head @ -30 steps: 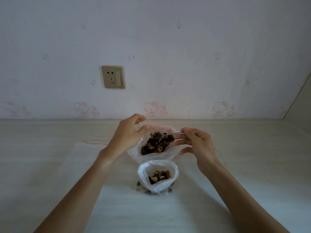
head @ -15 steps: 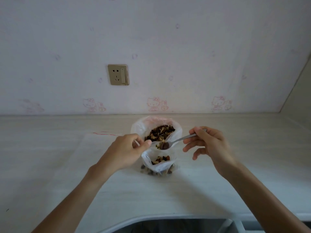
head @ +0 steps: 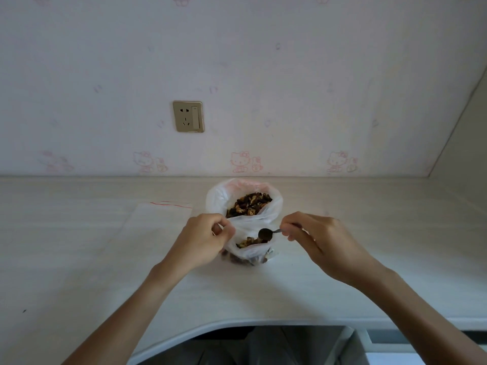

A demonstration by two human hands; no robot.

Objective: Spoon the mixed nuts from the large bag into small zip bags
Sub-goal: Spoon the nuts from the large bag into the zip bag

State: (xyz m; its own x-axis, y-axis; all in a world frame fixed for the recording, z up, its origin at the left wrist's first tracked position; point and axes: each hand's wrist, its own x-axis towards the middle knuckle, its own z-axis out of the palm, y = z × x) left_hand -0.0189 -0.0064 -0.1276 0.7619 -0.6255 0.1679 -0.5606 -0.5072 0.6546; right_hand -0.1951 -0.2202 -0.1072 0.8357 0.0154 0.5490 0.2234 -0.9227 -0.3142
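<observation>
The large clear bag (head: 218,198) stands open at the middle of the table, with mixed nuts (head: 250,204) showing inside. Right in front of it stands a small zip bag (head: 253,252), partly filled with nuts. My left hand (head: 203,241) pinches the small bag's left rim and holds its mouth open. My right hand (head: 321,241) grips the handle of a metal spoon (head: 264,233). The spoon's bowl is tipped over the small bag's mouth and looks empty.
An empty flat zip bag (head: 158,219) with a red seal line lies on the table left of the large bag. A wall socket (head: 188,116) is on the back wall. The table's curved front edge (head: 210,324) runs near my arms.
My right hand carried the spoon from the large bag down to the small bag and tipped it out. My left hand shifted from the large bag's rim to the small bag's rim.
</observation>
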